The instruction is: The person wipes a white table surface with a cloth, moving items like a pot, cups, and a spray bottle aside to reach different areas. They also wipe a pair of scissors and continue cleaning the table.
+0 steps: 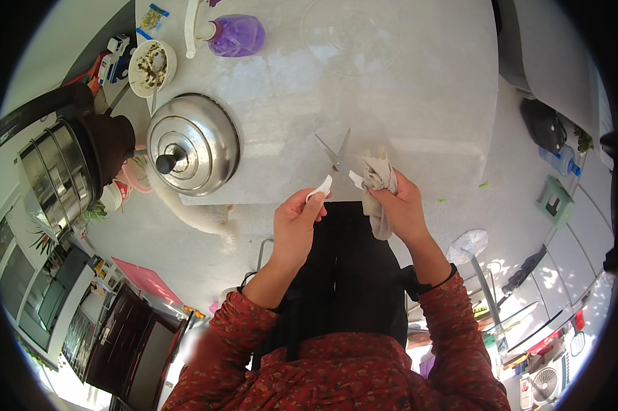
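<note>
Scissors (342,149) with spread metal blades are above the near edge of the pale table (432,118), blades pointing away from me. My left hand (298,216) grips a white loop (320,188), which looks like one scissor handle, between thumb and fingers. A crumpled grey-beige cloth (380,180) is held in my right hand (406,205). Another white part (356,179), seemingly the second handle, sticks out from the cloth's left side. How the right fingers sit under the cloth is hidden.
Left on the table are a domed stainless steel lid (206,138) with a black knob, a white bowl (171,67) with food remains and a spoon, and a bottle of purple liquid (239,36). A pale furry animal (185,205) is below the left edge. A green stool (555,200) stands right.
</note>
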### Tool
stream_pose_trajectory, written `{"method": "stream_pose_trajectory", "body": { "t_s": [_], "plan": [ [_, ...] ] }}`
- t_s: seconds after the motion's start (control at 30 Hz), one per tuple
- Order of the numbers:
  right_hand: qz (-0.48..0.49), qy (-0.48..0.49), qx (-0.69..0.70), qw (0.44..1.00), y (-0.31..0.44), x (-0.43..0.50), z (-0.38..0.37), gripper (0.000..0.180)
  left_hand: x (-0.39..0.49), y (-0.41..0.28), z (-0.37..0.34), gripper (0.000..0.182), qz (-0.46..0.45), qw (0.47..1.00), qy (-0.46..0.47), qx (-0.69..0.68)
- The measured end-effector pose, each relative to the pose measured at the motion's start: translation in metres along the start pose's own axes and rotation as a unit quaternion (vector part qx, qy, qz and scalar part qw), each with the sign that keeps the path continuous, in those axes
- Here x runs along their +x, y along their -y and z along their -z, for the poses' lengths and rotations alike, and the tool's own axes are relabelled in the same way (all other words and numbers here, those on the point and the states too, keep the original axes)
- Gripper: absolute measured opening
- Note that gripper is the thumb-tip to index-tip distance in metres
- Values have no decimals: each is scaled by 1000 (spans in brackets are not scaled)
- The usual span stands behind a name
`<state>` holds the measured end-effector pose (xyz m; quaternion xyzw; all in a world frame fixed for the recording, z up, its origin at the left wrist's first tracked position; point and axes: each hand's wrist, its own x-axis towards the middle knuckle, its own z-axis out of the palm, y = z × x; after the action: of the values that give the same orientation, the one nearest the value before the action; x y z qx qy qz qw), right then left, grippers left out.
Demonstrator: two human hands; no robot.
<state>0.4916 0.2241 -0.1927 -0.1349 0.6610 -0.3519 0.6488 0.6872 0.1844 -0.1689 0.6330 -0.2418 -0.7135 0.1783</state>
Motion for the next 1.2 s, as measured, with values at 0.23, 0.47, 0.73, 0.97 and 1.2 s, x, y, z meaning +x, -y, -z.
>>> {"method": "stream_pose_trajectory", "body": {
  "t_s": [0.23,0.47,0.73,0.97,1.2],
  "plan": [
    [-33,-36,107,993,-10,0,-7,22,2,-6,-2,26,-7,1000,-13,0],
    [-16,-93,246,965,21,28,14,27,1,-4,4,24,10,1000,13,24],
    [-14,66,122,990,26,32,-25,20,-2,-5,3,21,11,997,38,66],
    [-60,-14,183,981,20,44,-24,22,-2,-12,-2,22,5,996,63,63],
    [-54,-107,320,940,37,60,11,42,-5,-12,4,21,18,997,33,61]
  ]
}}
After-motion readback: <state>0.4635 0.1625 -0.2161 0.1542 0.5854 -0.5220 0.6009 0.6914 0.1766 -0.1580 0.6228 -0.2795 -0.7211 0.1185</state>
